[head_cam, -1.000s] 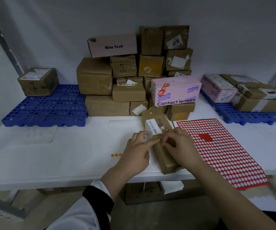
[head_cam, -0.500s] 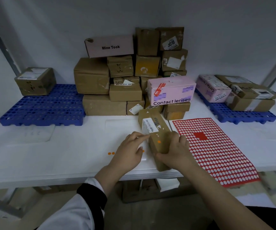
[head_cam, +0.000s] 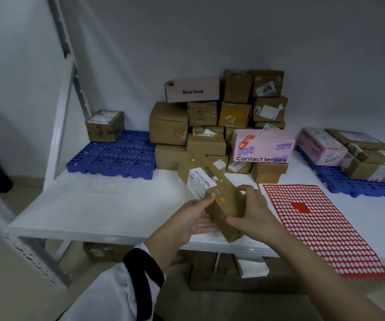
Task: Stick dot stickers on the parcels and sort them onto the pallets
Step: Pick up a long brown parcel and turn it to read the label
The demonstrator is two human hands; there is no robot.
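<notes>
1. Front-left tabletop [head_cam: 94,205] lies open.
2. Parcel stack [head_cam: 168,122] blocks the rear centre.
3. Left pallet [head_cam: 117,156] is open except one box [head_cam: 104,126] at its rear corner.
4. Right pallet [head_cam: 349,184] is crowded with parcels [head_cam: 372,167].

Two blue pallets [head_cam: 122,156] [head_cam: 353,186], three pink boxes [head_cam: 192,89] [head_cam: 263,144] [head_cam: 321,147], one red sticker sheet [head_cam: 321,228], one orange dot [head_cam: 222,199], two hands [head_cam: 193,216] [head_cam: 254,214] holding one brown parcel [head_cam: 232,205].

Print on the white label [head_cam: 198,184] of the long brown cardboard parcel [head_cam: 232,205] is too blurred to read; the blue plastic pallet [head_cam: 339,180] (right one) is cut off.
</notes>
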